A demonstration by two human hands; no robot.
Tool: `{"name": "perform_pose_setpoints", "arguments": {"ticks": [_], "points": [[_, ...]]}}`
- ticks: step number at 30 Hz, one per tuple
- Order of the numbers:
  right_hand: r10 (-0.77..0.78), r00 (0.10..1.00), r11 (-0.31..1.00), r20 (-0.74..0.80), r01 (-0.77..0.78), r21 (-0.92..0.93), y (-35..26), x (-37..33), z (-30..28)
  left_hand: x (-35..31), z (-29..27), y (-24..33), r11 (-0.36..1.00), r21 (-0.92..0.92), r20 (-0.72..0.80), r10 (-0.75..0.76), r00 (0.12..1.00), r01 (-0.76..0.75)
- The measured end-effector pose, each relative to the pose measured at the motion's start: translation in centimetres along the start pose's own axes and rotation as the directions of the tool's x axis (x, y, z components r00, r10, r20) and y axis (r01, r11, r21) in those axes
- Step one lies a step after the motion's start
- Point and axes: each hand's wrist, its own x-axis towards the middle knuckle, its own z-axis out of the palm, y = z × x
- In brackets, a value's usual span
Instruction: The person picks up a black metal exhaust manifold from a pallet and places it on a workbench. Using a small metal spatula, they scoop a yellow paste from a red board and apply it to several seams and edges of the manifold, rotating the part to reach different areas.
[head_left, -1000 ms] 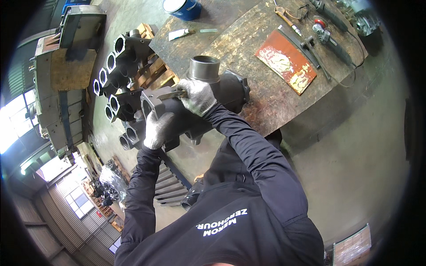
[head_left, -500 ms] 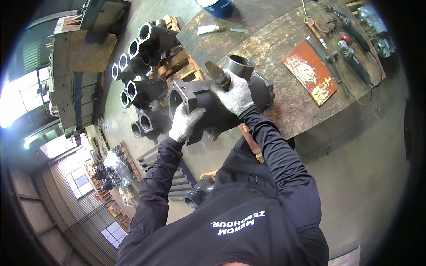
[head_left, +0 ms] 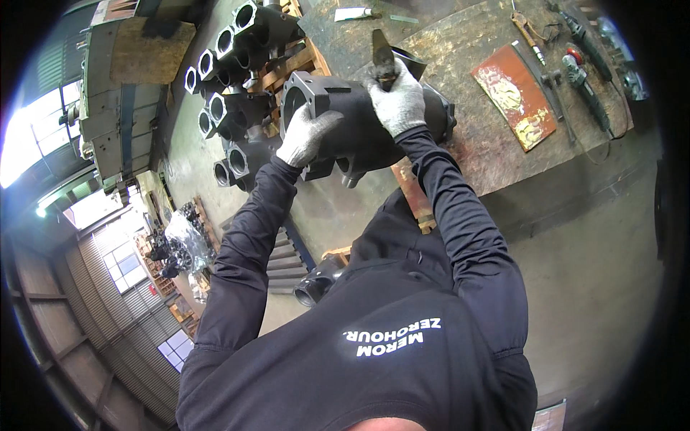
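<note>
spanning the bench corner, lengthwise left to right: black casting (head_left: 359, 115), at the near left of the bench (head_left: 460, 43). flange (head_left: 320, 82) faces left; round port (head_left: 408, 63) partly hidden behind the right hand. flanged end hangs out past the bench edge, probably so the bore can be reached. support underneath hidden.

left hand (head_left: 305, 138), pale glove, at the flange: half open, thumb spread along the body, fingers at the bore rim. fingertips unclear; cannot tell whether it grips or only braces. likely there to steady the overhanging end.

right hand (head_left: 397, 100), gloved too: closed round the lower part of a blade (head_left: 381, 52), over the casting, beside the port. flat dark end points away from the person, perhaps held so to leave its full face free; contact with the metal hard to judge from above.

farther out on the bench: white tube (head_left: 352, 14) and pale strip (head_left: 404, 19) toward the far side; red board (head_left: 510, 93), smeared cream and yellow, dark bar (head_left: 540, 80) along its edge. power tools (head_left: 589, 90) near the right edge, probably parked out of the way.

off the bench, left: more castings (head_left: 277, 29) by a pallet (head_left: 318, 61), open ends mostly leftward. slatted rack (head_left: 287, 266) nearer the person.
</note>
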Motion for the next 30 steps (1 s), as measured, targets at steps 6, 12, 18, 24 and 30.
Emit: {"name": "perform_pose_setpoints", "arguments": {"ticks": [6, 12, 18, 24, 30], "points": [[0.098, 0.985, 0.991, -0.139, -0.109, -0.076, 3.1, 0.4, -4.5, -0.4, -0.6, -0.3, 1.0, -0.001, 0.026, 0.011, 1.0, -0.011], [0.133, 0.982, 0.976, 0.13, -0.153, 0.155, 6.1, 5.2, -7.3, -3.2, -0.1, -1.0, 0.989, 0.146, 0.064, -0.01, 0.998, 0.0], [0.212, 0.971, 0.965, 0.113, -0.189, -0.183, 6.2, 1.1, -9.3, -2.7, 3.9, -0.8, 0.962, -0.222, -0.337, -0.231, 0.913, 0.161], [0.365, 0.929, 0.928, 0.066, -0.369, 0.059, 8.4, -4.6, -12.4, -6.8, 7.0, -1.0, 0.939, -0.286, -0.297, -0.277, 0.914, 0.192], [0.326, 0.942, 0.937, 0.083, -0.333, 0.107, 12.4, -5.0, -14.0, -9.7, 9.0, -2.1, 0.962, -0.215, -0.303, -0.229, 0.925, 0.167]]}}
